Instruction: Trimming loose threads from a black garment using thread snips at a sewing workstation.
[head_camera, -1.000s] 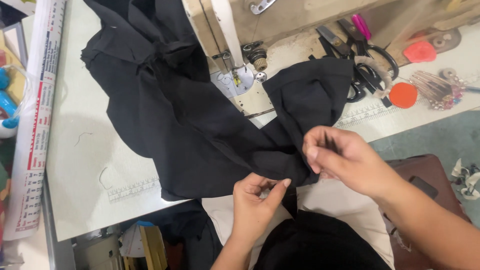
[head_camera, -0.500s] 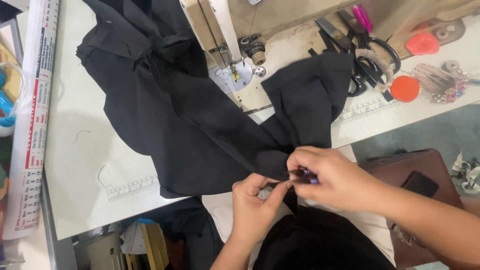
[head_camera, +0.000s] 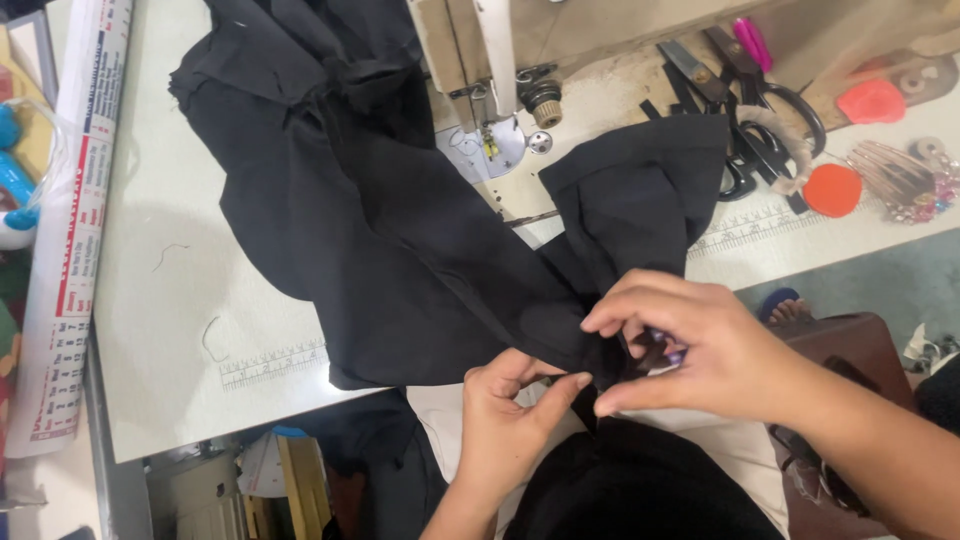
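Clearly the loose black woven cloth (head_camera: 400, 250) is soft, light and limp, draping in folds over the pale table (head_camera: 170, 330) ahead of the hands and sagging off its near edge. The left hand (head_camera: 515, 410) pinches that edge between thumb and forefinger; the right hand (head_camera: 690, 345), close beside it, nips the same bunched fold, with something small and purplish barely visible at its fingers. Such fabric is best held at a seam or folded edge.

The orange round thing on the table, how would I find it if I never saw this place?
Start at the sewing machine at the top of the pale table. Go right, past the black scissors, to the ruler strip along the table's edge. The flat orange disc sits just above it, plain and round, unlike the lumpier red-orange piece higher up.
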